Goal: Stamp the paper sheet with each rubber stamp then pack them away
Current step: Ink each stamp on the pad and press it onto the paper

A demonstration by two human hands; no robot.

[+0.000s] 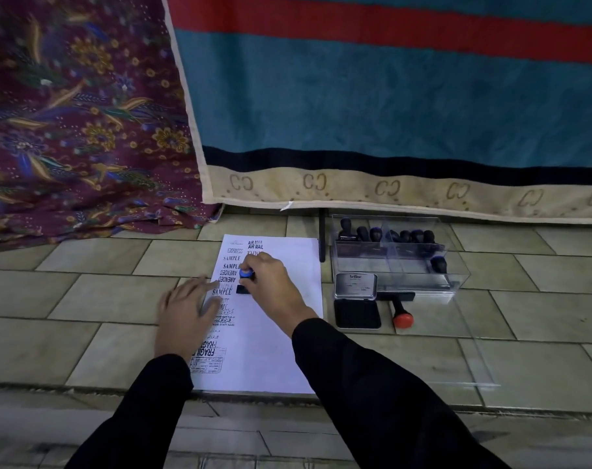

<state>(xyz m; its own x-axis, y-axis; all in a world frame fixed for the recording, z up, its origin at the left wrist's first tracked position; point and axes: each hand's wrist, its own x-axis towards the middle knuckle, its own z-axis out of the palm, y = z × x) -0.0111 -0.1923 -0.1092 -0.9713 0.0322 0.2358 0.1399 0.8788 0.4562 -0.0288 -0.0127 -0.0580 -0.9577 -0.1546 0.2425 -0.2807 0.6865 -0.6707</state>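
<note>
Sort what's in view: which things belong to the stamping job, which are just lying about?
Job: white paper sheet, blue-topped rubber stamp in right hand, black ink pad, red-handled stamp, clear plastic box of stamps.
Lying about: maroon floral cloth, teal red-striped blanket.

The floor (84, 299) is made of pale greenish tiles. At its far left corner a dark red cloth (78, 113) with flowers and leaves hangs down, and its folds lie on the tiles. Along the far edge hangs a blue-green blanket (389, 106) with a red stripe (389, 28), a black stripe (389, 164) and a beige border (389, 189) with the letters "CC". A small white tag (286, 206) sticks out from this border.
</note>
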